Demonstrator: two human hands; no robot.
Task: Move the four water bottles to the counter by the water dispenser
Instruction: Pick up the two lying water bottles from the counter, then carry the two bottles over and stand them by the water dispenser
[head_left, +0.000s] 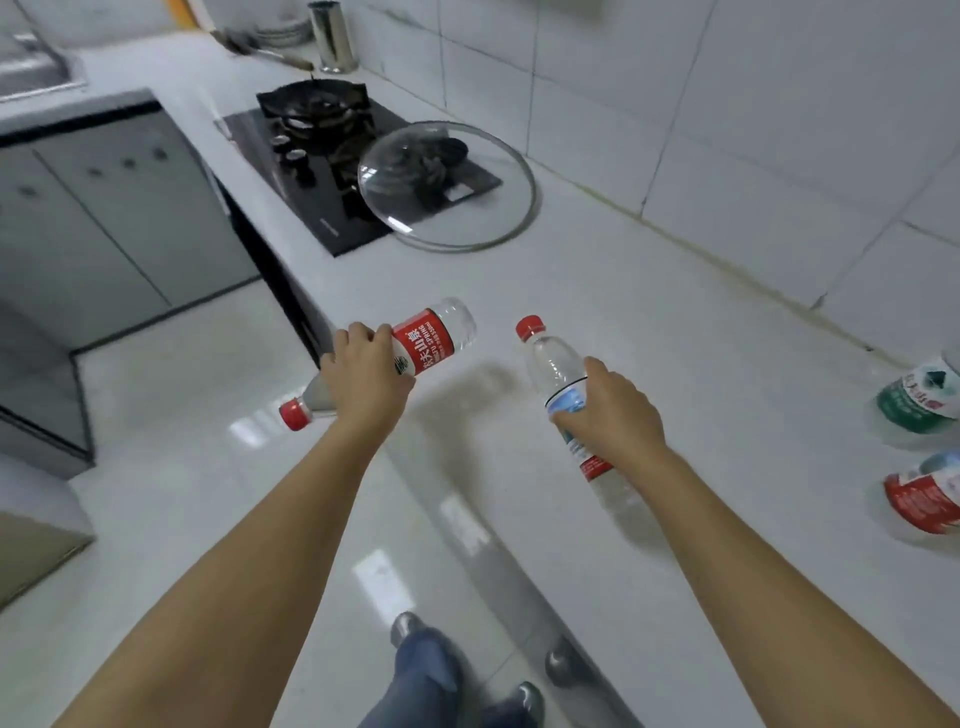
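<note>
Holding one bottle in each fist, the person stands at the white counter (649, 322). The left hand (366, 374) is wrapped shut around the middle of a red-labelled bottle (426, 340), which lies nearly level in the air over the counter's near edge, its red cap pointing down toward the floor on the left. The right hand (605, 410) is closed about the waist of a blue-and-red-labelled bottle (558, 374), tilted with its red cap toward the far side, above the counter.

Two more bottles wait at the far right edge of the view: a green-labelled bottle (917, 397) and, nearer, a second red-labelled bottle (924, 496), both cut off by the frame, both apparently resting on the counter.

These are thin clear plastic, ribbed, with glossy wraparound labels. I judge them light enough for one hand each, though whether they are full I cannot tell. The walls would give under a hard squeeze, and the film label may slide a little, so the ribbed waist or the stiffer shoulder below the cap seems the surest hold.

Beyond, a glass lid (447, 187) with a metal rim leans across a black hob (332, 150). No water dispenser is in view.
</note>
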